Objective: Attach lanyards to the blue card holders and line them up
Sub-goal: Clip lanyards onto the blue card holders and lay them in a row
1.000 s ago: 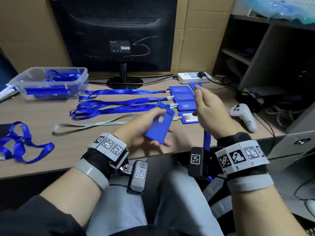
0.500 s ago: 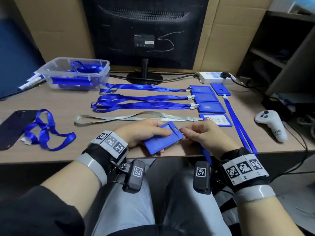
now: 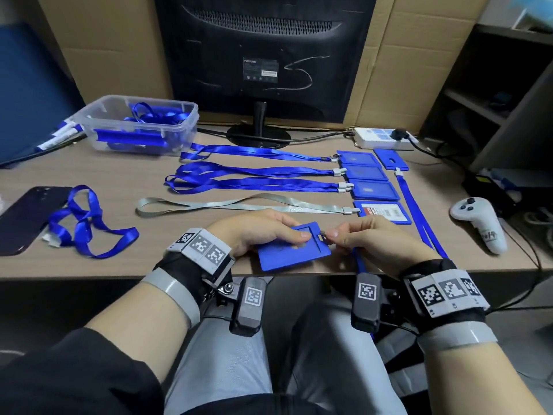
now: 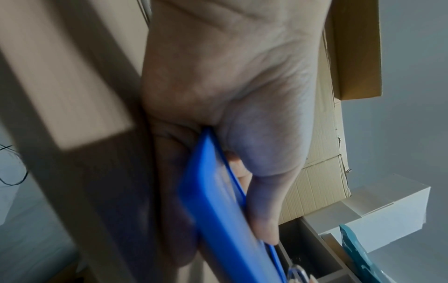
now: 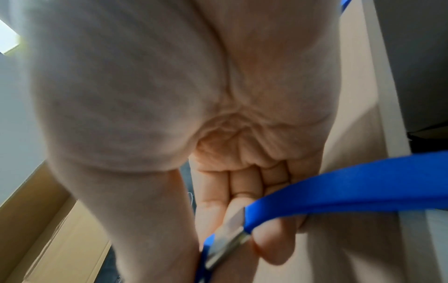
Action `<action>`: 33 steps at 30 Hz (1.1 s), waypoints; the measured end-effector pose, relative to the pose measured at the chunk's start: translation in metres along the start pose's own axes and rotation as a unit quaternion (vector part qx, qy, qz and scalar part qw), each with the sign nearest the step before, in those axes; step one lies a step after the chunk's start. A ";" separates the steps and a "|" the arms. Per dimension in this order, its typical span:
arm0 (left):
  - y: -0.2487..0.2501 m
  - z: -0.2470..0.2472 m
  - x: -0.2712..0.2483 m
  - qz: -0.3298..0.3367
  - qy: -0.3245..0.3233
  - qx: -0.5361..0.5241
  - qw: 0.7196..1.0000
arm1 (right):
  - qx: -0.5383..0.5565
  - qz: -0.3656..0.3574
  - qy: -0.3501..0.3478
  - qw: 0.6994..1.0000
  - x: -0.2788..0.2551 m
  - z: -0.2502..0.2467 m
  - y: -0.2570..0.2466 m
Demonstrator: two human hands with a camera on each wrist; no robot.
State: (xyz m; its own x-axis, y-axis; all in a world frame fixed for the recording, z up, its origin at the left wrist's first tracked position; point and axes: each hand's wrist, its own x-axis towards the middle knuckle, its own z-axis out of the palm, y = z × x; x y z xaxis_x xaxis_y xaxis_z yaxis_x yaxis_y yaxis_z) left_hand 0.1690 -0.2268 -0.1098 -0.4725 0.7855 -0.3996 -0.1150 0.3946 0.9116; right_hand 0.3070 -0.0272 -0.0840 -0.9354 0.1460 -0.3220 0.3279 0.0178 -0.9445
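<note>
At the near edge of the worktop (image 3: 89, 163), the left hand (image 3: 254, 232) holds a blue card holder (image 3: 294, 250) flat, thumb on top near the slotted tab and fingers beneath, so its grip is pinching the holder. Just right of it, the right hand (image 3: 374, 244) pinches the metal clip (image 5: 227, 247) of a blue lanyard (image 5: 339, 187) between thumb and fingers, the clip tip touching the holder's tab; the strap runs off under the palm and over the worktop edge. Farther back, four card holders (image 3: 368, 181) lie in a column on the right, three with blue lanyards (image 3: 254, 178) and the nearest with a grey lanyard (image 3: 239, 205), all stretched leftward. A fifth holder (image 3: 390, 158) sits right of the column, its lanyard trailing toward the near edge. A loose blue lanyard (image 3: 83, 226) lies at the left beside a dark phone (image 3: 24, 217). A clear tub (image 3: 140, 127) of lanyards stands far left, a white controller (image 3: 481, 223) at the right.
</note>
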 end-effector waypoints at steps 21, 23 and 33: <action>0.016 -0.003 -0.018 0.020 0.006 -0.014 1.000 | -0.153 -0.062 0.001 0.986 -0.003 0.004 -0.014; 0.027 -0.007 -0.025 0.039 0.003 0.024 0.999 | -0.132 -0.075 0.005 0.988 -0.007 0.005 -0.026; 0.078 -0.007 -0.040 0.165 0.187 -0.010 0.968 | -0.144 -0.148 0.027 0.978 -0.006 0.007 -0.060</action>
State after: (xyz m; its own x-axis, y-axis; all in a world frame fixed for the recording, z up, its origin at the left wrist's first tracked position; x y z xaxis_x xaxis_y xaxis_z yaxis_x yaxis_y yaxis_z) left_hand 0.1723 -0.2308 -0.0223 -0.7689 0.6389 -0.0259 0.0823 0.1391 0.9869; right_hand 0.2917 -0.0361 -0.0264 -0.9893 0.1437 -0.0253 0.0740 0.3447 -0.9358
